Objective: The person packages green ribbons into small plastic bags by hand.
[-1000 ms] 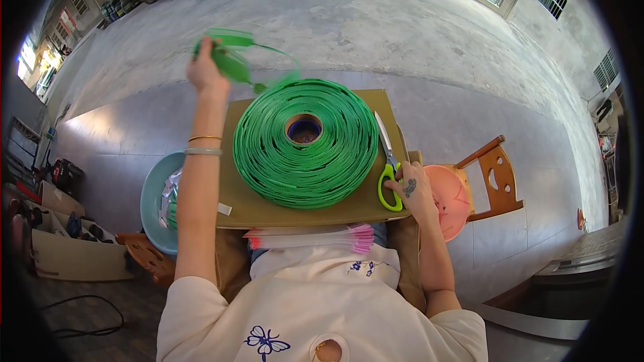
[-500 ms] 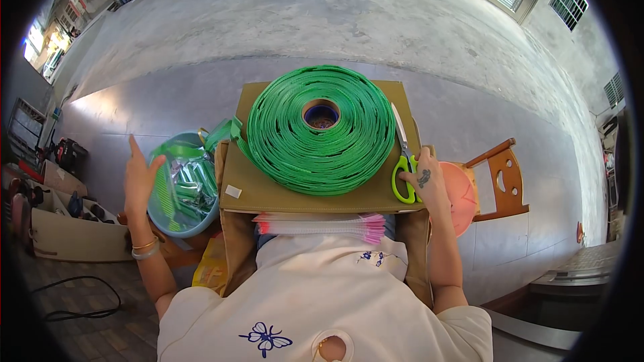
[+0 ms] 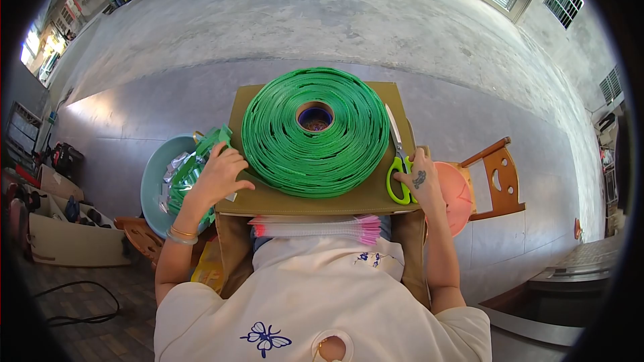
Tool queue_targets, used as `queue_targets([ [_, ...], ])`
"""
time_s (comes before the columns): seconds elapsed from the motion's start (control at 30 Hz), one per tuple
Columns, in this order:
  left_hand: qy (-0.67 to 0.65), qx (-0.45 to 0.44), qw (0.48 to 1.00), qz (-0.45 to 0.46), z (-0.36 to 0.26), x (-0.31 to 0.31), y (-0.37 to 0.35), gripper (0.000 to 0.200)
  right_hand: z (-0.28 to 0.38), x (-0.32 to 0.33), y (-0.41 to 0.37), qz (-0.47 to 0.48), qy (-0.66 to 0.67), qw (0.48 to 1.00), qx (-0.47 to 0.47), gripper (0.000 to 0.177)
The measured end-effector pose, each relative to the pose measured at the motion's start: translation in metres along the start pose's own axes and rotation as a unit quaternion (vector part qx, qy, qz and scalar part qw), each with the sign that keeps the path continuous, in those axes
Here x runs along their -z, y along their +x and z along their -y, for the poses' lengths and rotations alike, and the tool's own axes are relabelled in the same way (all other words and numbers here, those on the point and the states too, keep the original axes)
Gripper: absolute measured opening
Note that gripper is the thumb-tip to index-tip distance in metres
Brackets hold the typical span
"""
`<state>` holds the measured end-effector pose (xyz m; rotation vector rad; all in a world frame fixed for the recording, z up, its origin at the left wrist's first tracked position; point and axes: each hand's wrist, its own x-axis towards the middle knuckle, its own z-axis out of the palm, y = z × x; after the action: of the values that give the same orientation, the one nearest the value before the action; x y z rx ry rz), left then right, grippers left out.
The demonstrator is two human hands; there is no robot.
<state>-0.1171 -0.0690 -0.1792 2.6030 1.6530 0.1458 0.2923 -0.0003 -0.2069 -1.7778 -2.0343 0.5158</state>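
Observation:
A large roll of flat green plastic strip (image 3: 275, 154) lies on a brown cardboard box (image 3: 308, 204). Its loose end hangs over the box's left side towards a light blue basin (image 3: 149, 188), which holds green strips and clear plastic packaging. My left hand (image 3: 218, 177) hovers at the box's left edge beside that loose end, thumb and fingers apart, gripping nothing visible. At the right edge, my right hand (image 3: 424, 177) is closed at the lime-green handles of the scissors (image 3: 394, 181), whose blades point away from me along the roll.
A bundle of clear plastic bags with pink edges (image 3: 315, 226) lies between the box and my body. A pink basin (image 3: 454, 198) rests on a wooden chair (image 3: 500, 181) at the right. Left of the blue basin is another wooden chair (image 3: 142, 238).
My left hand has moved right, from over the blue basin to the box's left edge. Clear plastic that stood up over the basin has dropped lower. My right hand stays at the scissors.

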Motion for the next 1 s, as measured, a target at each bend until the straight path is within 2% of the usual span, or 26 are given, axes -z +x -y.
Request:
queue_targets([
  [0.13, -0.07, -0.072, 0.994, -0.036, -0.031, -0.006, -0.007, 0.031, 0.003, 0.001, -0.002, -0.01, -0.005, 1.0, 0.004, 0.046],
  [0.23, -0.123, -0.091, 0.987, -0.038, -0.06, -0.017, -0.003, 0.026, -0.002, -0.003, -0.003, -0.022, -0.008, 1.0, 0.013, 0.046],
  [0.33, -0.137, -0.079, 0.987, -0.033, -0.08, -0.024, 0.004, 0.021, -0.001, -0.003, -0.003, -0.023, -0.007, 1.0, 0.013, 0.046],
  [0.43, -0.173, -0.061, 0.983, -0.024, -0.072, -0.034, 0.0, 0.016, -0.002, -0.003, -0.003, -0.019, -0.007, 1.0, 0.008, 0.046],
  [0.53, -0.2, 0.026, 0.979, 0.017, -0.058, -0.014, -0.017, 0.009, -0.001, -0.003, -0.003, -0.014, -0.007, 1.0, -0.001, 0.046],
  [0.6, -0.188, 0.059, 0.98, 0.036, -0.037, -0.007, -0.031, 0.013, 0.002, -0.001, -0.004, -0.009, -0.011, 1.0, -0.009, 0.045],
  [0.7, -0.131, 0.22, 0.954, 0.154, -0.012, 0.017, -0.046, 0.023, 0.005, 0.002, -0.005, -0.011, -0.014, 1.0, -0.006, 0.045],
  [0.8, -0.201, 0.165, 0.964, 0.054, -0.016, 0.028, -0.047, 0.035, 0.003, 0.0, -0.005, -0.018, -0.017, 1.0, 0.004, 0.044],
  [0.9, -0.225, 0.056, 0.973, 0.01, -0.025, 0.006, -0.029, 0.047, 0.002, -0.002, -0.005, -0.016, -0.013, 1.0, -0.001, 0.044],
  [1.0, -0.232, -0.005, 0.972, 0.045, -0.058, -0.004, 0.0, 0.053, 0.004, 0.0, -0.006, -0.025, -0.02, 0.999, 0.01, 0.044],
])
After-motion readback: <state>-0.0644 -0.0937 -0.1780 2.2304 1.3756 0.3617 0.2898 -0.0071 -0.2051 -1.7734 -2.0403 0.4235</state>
